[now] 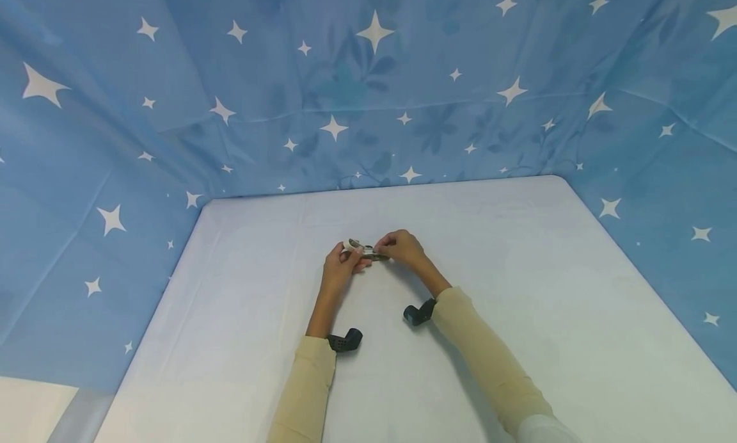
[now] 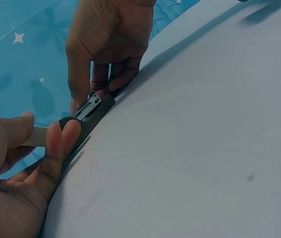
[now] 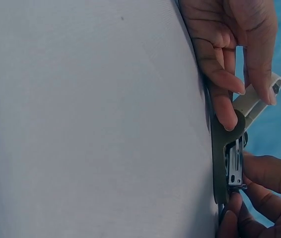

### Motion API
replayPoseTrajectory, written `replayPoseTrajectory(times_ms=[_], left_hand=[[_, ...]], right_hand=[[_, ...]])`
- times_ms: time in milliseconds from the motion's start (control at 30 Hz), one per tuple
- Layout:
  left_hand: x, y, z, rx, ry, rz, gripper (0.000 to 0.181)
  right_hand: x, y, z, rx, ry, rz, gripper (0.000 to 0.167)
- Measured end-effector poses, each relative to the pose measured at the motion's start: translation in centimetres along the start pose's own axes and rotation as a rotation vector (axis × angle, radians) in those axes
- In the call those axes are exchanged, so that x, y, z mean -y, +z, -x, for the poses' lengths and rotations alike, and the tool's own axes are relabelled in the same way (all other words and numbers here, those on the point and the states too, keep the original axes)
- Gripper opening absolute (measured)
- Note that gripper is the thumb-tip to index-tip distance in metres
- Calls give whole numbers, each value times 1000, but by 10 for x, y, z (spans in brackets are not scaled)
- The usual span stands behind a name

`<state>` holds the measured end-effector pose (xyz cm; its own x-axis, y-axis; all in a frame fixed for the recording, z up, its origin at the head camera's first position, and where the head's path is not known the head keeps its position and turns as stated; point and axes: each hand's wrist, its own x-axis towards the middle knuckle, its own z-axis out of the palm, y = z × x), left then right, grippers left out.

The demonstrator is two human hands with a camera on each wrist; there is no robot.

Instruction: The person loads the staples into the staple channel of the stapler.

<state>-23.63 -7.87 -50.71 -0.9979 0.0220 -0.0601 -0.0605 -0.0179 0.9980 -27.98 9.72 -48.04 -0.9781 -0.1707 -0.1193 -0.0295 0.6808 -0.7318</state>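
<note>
A small stapler [image 1: 375,257] is spread open above the white table. It has a dark green base [image 3: 220,168], a cream top arm [image 3: 251,105] swung up, and a bare metal staple channel [image 2: 89,106] between them. My left hand [image 1: 338,267] grips it at the hinge end, with thumb and fingers on the cream arm and on the base beside the pivot. At the other end, fingers of my right hand [image 1: 405,248] pinch around the tip of the metal channel. Whether staples lie inside the channel cannot be made out.
The white-covered table [image 1: 518,289] extends around both hands. Blue star-patterned cloth [image 1: 374,97] hangs behind it and at both sides. Dark wrist cameras [image 1: 345,340] are strapped at the cuffs of the beige sleeves [image 1: 489,360].
</note>
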Motion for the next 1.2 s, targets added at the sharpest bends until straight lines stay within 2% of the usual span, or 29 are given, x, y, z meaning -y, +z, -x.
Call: replayPoseTrajectory(times_ms=[67,167,267,400,633,767,1000,1200], left_hand=[[-1,-1,0,12,-12,16,40],[-12,-2,5,33,-24,21,40],[-13,-1,5,26,-11,11,38],[-1,1,0,-2,18,7,37],[0,2,3,-2,-7,-14,39],[-1,2,3,-5,1,-20,41],[-2,2,3,-5,7,-6,38],[-1,2,5,0,15,-7,38]], right_hand=[[0,0,0,12,9,-13,16],[-1,-1,-1,23,14,-34,16],[-2,-2,-1,30,4,-58,15],[-2,-4,-1,33,-15,-71,16],[-9,-2,2,13,-22,-98,17],[-11,-2,1,0,-29,-109,17],[-9,-3,3,0,26,-128,16],[-10,-1,3,-3,25,-114,16]])
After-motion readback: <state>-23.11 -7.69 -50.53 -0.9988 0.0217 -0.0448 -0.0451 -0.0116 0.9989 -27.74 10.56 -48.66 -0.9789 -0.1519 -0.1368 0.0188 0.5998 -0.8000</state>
